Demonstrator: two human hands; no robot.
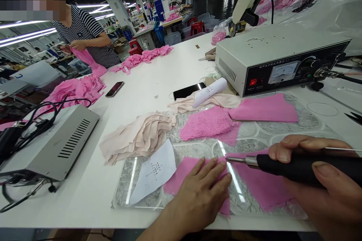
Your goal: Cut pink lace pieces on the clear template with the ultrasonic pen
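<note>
My left hand (202,192) lies flat, fingers stretched, on a piece of pink fabric (181,175) at the front of a glossy grey-patterned mat (249,180). In my right hand (319,180) is a black ultrasonic cutting pen (288,167); its metal tip meets the pink fabric just beyond my left fingertips. Another pink fabric piece (263,184) spreads beneath the pen and my right hand. Left of my left hand rests a white paper pattern (155,173) with printed marks. Behind are pink lace (207,123), a folded pink stack (266,108) and layered beige fabric (138,133).
A grey control box (283,56) with a dial stands at back right, another grey box (51,147) with cables at left. Two phones (188,91) lie on the white table (135,98). Across it, a person in a striped top (87,37) handles pink fabric.
</note>
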